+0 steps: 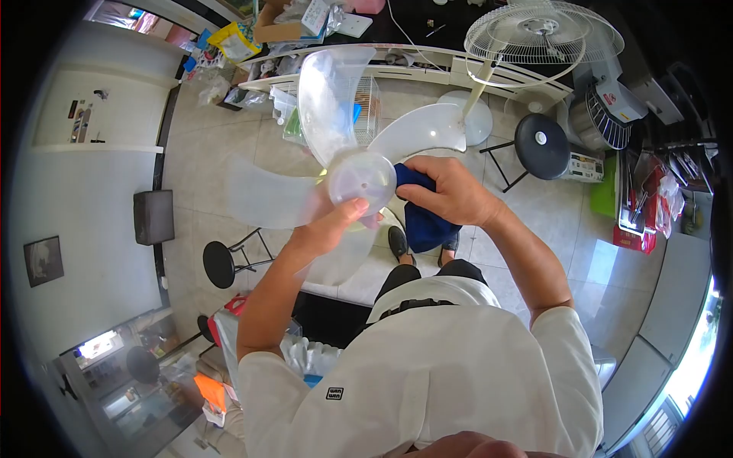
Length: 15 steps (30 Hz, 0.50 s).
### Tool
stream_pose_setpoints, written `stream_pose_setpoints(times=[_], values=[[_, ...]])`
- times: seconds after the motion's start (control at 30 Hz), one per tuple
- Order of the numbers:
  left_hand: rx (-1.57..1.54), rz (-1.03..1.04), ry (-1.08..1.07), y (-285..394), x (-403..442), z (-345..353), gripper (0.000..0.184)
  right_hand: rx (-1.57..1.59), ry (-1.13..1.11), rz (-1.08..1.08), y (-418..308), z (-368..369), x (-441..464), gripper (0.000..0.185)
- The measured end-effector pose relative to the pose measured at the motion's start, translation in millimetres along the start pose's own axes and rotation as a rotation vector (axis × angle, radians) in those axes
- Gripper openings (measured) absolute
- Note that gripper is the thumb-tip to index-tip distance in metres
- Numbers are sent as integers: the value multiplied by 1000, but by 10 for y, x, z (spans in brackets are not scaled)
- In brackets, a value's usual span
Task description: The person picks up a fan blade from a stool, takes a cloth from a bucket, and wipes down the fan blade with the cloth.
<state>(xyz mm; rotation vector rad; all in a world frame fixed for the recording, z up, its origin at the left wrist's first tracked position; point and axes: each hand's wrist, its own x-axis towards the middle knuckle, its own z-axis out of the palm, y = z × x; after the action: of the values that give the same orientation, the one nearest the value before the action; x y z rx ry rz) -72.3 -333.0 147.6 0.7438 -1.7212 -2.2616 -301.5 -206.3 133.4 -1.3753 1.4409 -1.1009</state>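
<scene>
A translucent fan blade (324,95) assembly is held up in front of me, its round hub (361,183) facing the camera. My left hand (334,221) grips the hub from below, thumb on its front face; the other fingers are mostly hidden behind it. In my right hand (450,189) is a dark blue cloth (427,225), pinched between thumb and fingers. Part of the cloth touches the right edge of the hub, and the rest hangs down. One blade spreads left, one rises, one points right, and another hangs below.
A standing fan (542,34) with its wire cage stands at the back right. Black round stools (540,145) are on the tiled floor (527,229). A long low cabinet (427,72) with clutter runs along the back. A dark box (154,217) is at the left wall.
</scene>
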Motion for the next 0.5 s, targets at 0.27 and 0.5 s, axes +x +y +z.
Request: stream_pose_setpoints(times=[0.27,0.5], values=[[-18,30,149,138,-3,-139,47,-112,37,96,20,-116,-162,27],[-127,280,499,292,-45,-791,51,-123,52,218,397,-81,-453,27]])
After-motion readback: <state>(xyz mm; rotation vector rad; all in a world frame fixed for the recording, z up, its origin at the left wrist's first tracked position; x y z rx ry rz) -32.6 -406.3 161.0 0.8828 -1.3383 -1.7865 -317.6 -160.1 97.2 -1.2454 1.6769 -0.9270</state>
